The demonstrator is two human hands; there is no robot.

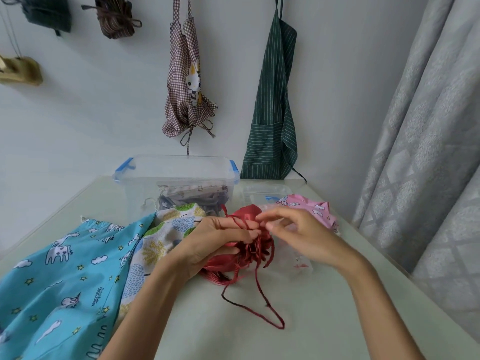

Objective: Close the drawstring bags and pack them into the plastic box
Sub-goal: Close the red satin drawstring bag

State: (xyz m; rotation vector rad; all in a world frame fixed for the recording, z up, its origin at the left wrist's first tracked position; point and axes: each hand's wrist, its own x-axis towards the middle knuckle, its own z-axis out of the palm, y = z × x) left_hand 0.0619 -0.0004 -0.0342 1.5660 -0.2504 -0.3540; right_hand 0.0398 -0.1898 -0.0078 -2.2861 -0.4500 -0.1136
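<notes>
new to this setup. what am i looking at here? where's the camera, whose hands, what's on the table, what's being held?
There is no robot here. A person works with bare hands, and the single picture comes from a wide-angle camera on their head, looking forward and down.

The left hand grips the gathered neck of a red satin drawstring bag, with its cord trailing onto the table. The right hand hovers at the bag's mouth, fingers loosely curled; whether it pinches the cord is unclear.

Also on the table: a blue unicorn bag, a tree-print bag, a pink bag and the clear plastic box, which already holds some fabric.
</notes>
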